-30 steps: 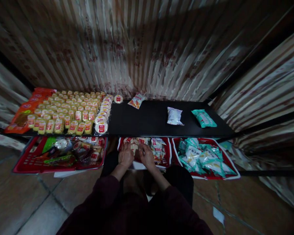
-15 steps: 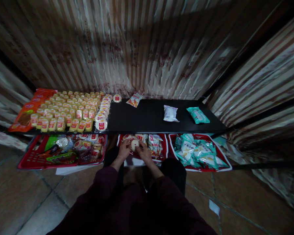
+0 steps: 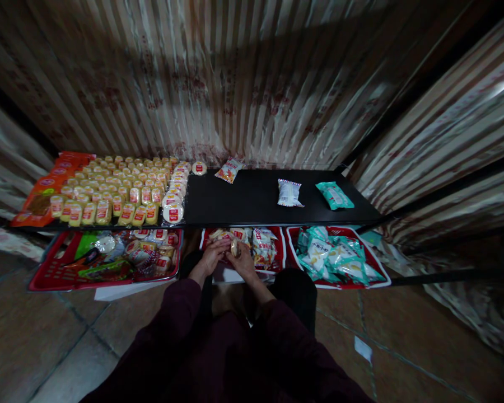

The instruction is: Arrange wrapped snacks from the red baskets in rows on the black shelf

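Observation:
A round, pale wrapped cracker stands on edge between my hands, above the middle basket. My right hand is closed on its right side, with the thumb near its lower edge. My left hand has its fingers together, their tips at the cracker's left side; part of that grip is hidden. Beneath my hands, the middle red basket holds similar round packs and white-and-red snack bags.
Rows of small yellow wrapped cakes, a column of round crackers and an orange bag fill the black shelf's left. Single bags lie farther right. Red baskets of mixed snacks and teal bags flank my knees.
The cracker has turned from showing its flat face to standing on edge between my hands. My left fingers have straightened across towards it. The view has shifted slightly.

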